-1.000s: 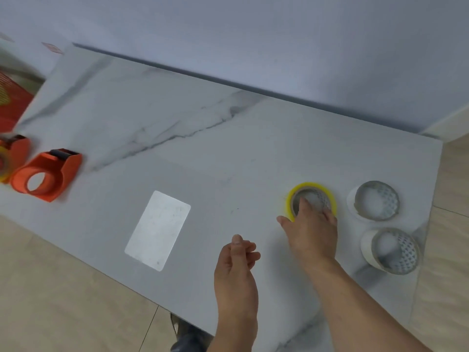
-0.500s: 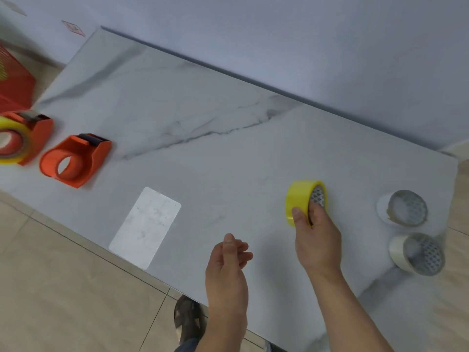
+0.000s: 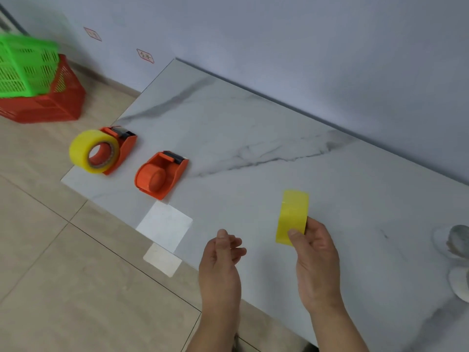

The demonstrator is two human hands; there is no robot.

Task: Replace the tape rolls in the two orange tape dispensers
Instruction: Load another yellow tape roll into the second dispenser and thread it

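Note:
My right hand grips a yellow tape roll on edge, lifted above the marble slab. My left hand hovers beside it, fingers loosely curled, holding nothing. At the slab's left end lie two orange tape dispensers. The nearer dispenser has a bare orange hub with no roll. The farther dispenser carries a fat yellow roll.
Two pale, nearly spent tape rolls lie blurred at the slab's right edge. A white card rests on the slab's front edge. Green and red baskets stand stacked on the tiled floor at far left. A wall runs behind the slab.
My right hand picked the yellow roll up off the slab, turned it on edge and carried it left. The view swung left, bringing both dispensers and the baskets into sight.

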